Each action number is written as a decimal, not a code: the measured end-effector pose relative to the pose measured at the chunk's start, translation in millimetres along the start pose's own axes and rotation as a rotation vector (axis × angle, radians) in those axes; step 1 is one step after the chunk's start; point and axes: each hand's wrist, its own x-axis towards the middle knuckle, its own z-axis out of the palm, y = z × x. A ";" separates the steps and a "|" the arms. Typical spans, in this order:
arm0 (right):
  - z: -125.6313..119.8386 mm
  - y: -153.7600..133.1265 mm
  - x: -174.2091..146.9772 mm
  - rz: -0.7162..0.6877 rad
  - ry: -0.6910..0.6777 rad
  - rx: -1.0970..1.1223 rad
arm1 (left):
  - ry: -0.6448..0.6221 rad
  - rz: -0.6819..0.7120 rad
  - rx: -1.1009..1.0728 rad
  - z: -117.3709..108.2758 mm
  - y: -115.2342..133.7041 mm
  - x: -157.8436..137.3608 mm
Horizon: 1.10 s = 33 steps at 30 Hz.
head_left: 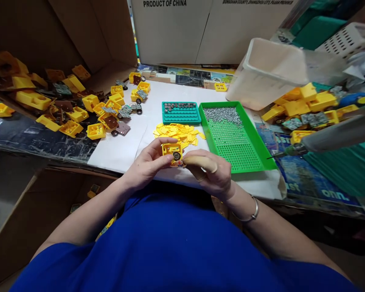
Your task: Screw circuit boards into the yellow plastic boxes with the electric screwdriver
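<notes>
My left hand (149, 162) grips a small yellow plastic housing (167, 149) from its left side, with the thumb across its front. The housing's open side faces me, and a dark round part with a metallic centre (177, 155) sits at its lower right. Small coloured bits show below it, too small to make out. My right hand (211, 170) wears pale finger covers on the thumb and forefinger. Those fingertips are pinched together against the housing's lower right edge; whatever lies between them is hidden. Just beyond my hands is a pile of flat yellow plastic pieces (179, 133).
A teal tray (182, 117) holds round metal parts. Beside it is a green perforated tray (261, 160) of small screws. Yellow housings with circuit boards (109, 113) lie at left. A powered screwdriver (295, 149) juts in from the right, near a translucent bin (261, 81).
</notes>
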 end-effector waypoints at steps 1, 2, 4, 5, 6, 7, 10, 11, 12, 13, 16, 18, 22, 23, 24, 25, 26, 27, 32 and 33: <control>0.0 0.1 0.1 -0.028 -0.024 -0.031 | 0.014 0.020 0.030 -0.5 -1.9 0.5; 0.2 0.4 0.3 -0.042 -0.046 -0.055 | 0.028 0.040 0.051 -0.6 -3.7 1.1; 0.8 0.9 1.6 -0.033 -0.090 -0.083 | 0.053 0.072 0.064 0.6 -6.3 2.3; 1.0 1.3 2.7 -0.021 -0.110 -0.087 | 0.062 0.076 0.057 1.6 -7.1 2.9; 1.0 1.8 4.0 -0.009 -0.128 -0.085 | 0.067 0.070 0.043 2.8 -7.4 3.5; 1.0 2.3 5.4 0.001 -0.146 -0.084 | 0.069 0.058 0.024 3.8 -7.5 4.1; 1.0 4.0 8.7 -0.006 -0.168 -0.100 | 0.076 0.018 -0.027 5.1 -6.9 5.9; 1.2 4.4 9.1 -0.024 -0.163 -0.120 | 0.084 0.012 -0.030 4.9 -6.8 6.5; 1.5 4.8 9.0 -0.044 -0.151 -0.145 | 0.094 0.014 -0.024 4.3 -6.8 7.0; 1.9 4.9 8.7 -0.064 -0.137 -0.167 | 0.099 0.020 -0.013 3.7 -7.0 7.3; 3.0 4.3 7.7 -0.084 -0.120 -0.195 | 0.075 0.035 0.002 2.6 -8.2 7.4; 2.8 3.3 8.6 -0.055 -0.149 -0.189 | 0.062 0.026 -0.012 3.3 -8.9 6.9; 0.4 2.2 15.0 0.038 -0.255 -0.206 | 0.089 -0.027 -0.075 5.3 -9.0 7.0; -0.2 2.6 16.9 0.065 -0.274 -0.206 | 0.087 -0.041 -0.095 5.3 -8.7 7.3; -0.7 3.4 18.7 0.094 -0.287 -0.202 | 0.082 -0.053 -0.113 5.0 -8.2 7.7; -1.0 4.4 20.3 0.122 -0.299 -0.193 | 0.078 -0.063 -0.127 4.5 -7.6 8.3; -1.0 5.5 21.7 0.151 -0.309 -0.183 | 0.078 -0.066 -0.135 4.0 -7.0 8.8; -0.9 6.7 22.9 0.176 -0.318 -0.174 | 0.080 -0.067 -0.140 3.4 -6.4 9.4; 0.5 9.8 28.4 0.249 -0.308 -0.115 | 0.094 -0.063 -0.149 2.3 -3.9 11.1; 0.5 9.4 29.5 0.267 -0.279 -0.086 | 0.086 -0.060 -0.143 2.2 -3.4 11.1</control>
